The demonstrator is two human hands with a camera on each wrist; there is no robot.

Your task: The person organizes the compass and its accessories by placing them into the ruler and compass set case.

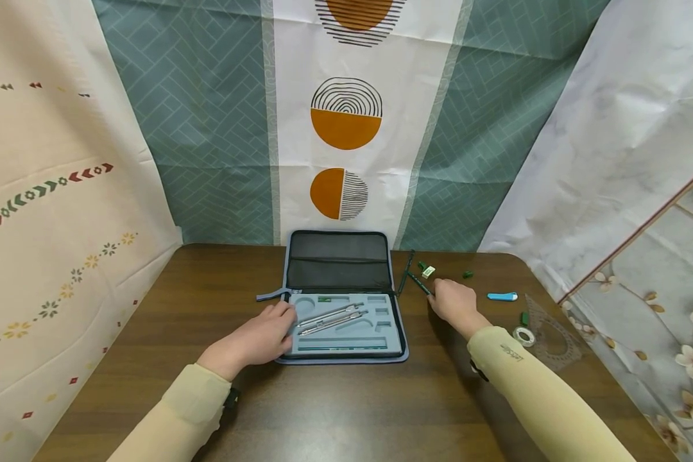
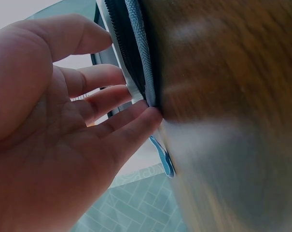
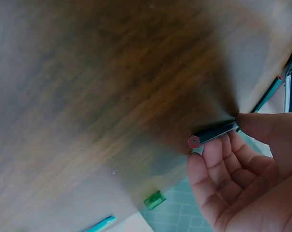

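Observation:
A zip case (image 1: 405, 353) lies unfolded on the table, its dark lid raised at the back. Its pale blue-grey tray (image 1: 308, 343) has shaped recesses, with two silver compass-like instruments (image 1: 330, 323) lying across them. Along the long front slot runs a thin dark green stick (image 1: 341, 348). At the case's left edge rests my left hand (image 1: 268, 332), its fingertips touching the rim beside the zip (image 2: 119, 43). My right hand (image 1: 455, 301) pinches a dark green pencil (image 3: 215, 133) with a red end between thumb and fingers, right of the case. Another dark green pencil (image 3: 269, 92) lies beyond it.
Behind the right hand lie a white-and-green eraser (image 1: 428, 272) and a small green piece (image 1: 468, 274). Farther right are a blue cutter (image 1: 502, 296), a green block (image 1: 524, 318), a white tape roll (image 1: 523, 336) and a clear protractor-like plate (image 1: 548, 346). Fabric hangs behind the table.

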